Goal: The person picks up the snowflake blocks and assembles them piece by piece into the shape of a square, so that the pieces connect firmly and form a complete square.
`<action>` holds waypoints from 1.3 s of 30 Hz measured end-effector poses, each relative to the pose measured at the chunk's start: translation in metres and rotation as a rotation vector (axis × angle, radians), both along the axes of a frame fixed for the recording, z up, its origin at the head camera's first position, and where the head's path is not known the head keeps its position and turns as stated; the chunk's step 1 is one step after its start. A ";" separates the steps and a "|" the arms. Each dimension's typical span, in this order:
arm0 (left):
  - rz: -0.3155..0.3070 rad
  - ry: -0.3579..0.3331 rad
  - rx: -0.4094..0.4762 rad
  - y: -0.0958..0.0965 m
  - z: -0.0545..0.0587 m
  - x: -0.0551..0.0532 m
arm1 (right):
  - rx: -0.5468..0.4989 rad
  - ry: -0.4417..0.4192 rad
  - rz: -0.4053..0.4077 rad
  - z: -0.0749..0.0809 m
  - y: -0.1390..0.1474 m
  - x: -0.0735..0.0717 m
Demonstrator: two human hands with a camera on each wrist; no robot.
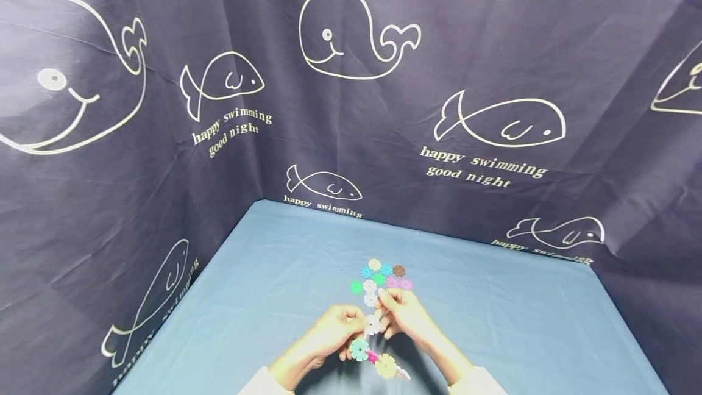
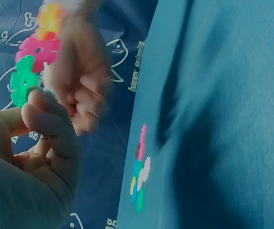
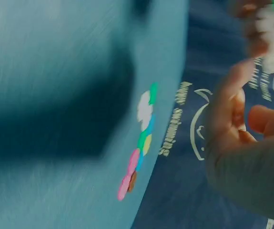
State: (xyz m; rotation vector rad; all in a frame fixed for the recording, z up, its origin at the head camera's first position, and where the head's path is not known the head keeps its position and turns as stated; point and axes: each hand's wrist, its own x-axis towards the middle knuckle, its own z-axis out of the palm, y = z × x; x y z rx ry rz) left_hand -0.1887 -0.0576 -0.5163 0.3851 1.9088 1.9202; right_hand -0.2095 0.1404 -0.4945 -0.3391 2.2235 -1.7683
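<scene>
My left hand pinches a short chain of flower-shaped plastic discs between thumb and forefinger. In this chain a white disc is at the top, then a green disc, a magenta disc and a yellow disc, with a pale one at the far end. The left wrist view shows the green disc right at the fingertips. Just to the right of the white disc is my right hand, fingers loosely bent. In the right wrist view a gap shows between thumb and forefinger of the right hand, with nothing in it.
Several loose flower discs lie in a cluster on the blue tabletop beyond the hands, among them a brown disc, a pink disc and a green disc. A dark curtain with whale and fish drawings surrounds the table.
</scene>
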 end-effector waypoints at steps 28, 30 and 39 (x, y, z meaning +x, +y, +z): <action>-0.032 -0.010 0.042 -0.005 0.006 -0.002 | 0.672 0.748 0.120 -0.055 0.022 -0.008; -0.038 -0.010 0.040 -0.005 0.007 -0.001 | 0.588 0.589 0.154 -0.050 0.026 -0.008; -0.066 -0.027 0.047 -0.003 0.008 -0.002 | -0.163 0.059 0.151 -0.012 0.036 0.000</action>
